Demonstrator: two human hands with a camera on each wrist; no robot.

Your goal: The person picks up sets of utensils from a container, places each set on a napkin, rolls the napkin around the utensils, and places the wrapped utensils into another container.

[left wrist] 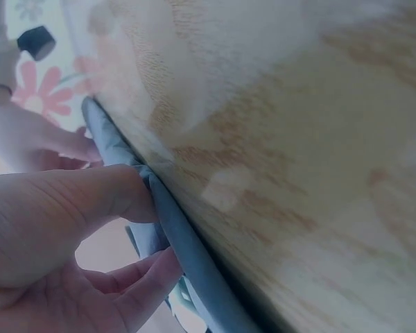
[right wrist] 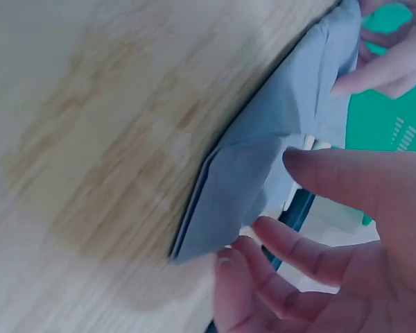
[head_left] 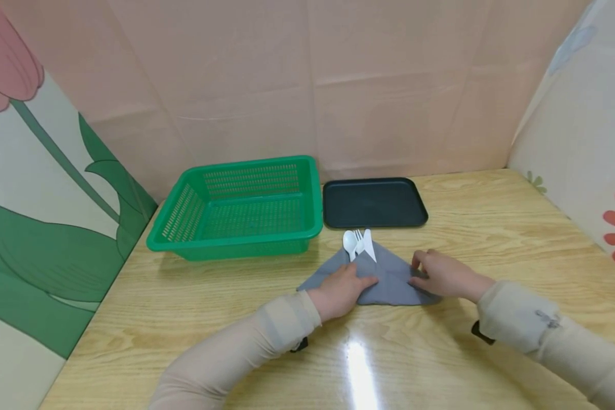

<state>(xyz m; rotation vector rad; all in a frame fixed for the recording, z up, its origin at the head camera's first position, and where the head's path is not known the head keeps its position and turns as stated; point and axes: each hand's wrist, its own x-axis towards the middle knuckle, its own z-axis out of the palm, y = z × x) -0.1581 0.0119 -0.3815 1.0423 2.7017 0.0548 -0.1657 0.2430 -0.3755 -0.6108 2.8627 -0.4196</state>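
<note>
A grey cloth napkin lies on the table, folded into a triangle-like shape with its long edge toward me. White plastic cutlery pokes out of its top fold: a spoon, a fork and a knife; their lower ends are hidden under the cloth. My left hand presses on the napkin's left part, thumb stretched out to the right. At the right corner, the fingertips of my right hand touch the cloth's edge. Thumb and fingers stand apart there in the right wrist view.
Behind the napkin a black tray lies flat near the table's back edge. A green plastic basket with slotted walls stands left of it. A pink curtain hangs behind the wooden table.
</note>
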